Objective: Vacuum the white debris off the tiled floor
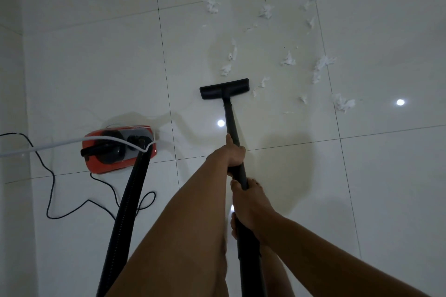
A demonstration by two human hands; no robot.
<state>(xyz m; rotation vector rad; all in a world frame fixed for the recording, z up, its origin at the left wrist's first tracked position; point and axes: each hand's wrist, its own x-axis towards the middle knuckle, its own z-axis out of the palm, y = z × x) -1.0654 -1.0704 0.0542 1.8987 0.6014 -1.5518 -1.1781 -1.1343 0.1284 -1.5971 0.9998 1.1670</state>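
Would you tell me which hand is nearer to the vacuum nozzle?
Left. The left hand grips the wand partway toward the nozzle; the right hand grips the wand behind it, farther from the nozzle.

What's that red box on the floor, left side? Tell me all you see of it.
It is the vacuum cleaner body: a low orange-red shell, plastic by its look, with a grey top panel and black fittings, one like a carry handle. It sits flat on the tiled floor. A black ribbed hose joins its near right end, a black cord trails from it in loops, and a white cable lies across its top. The left hand and right hand grip the wand, not it.
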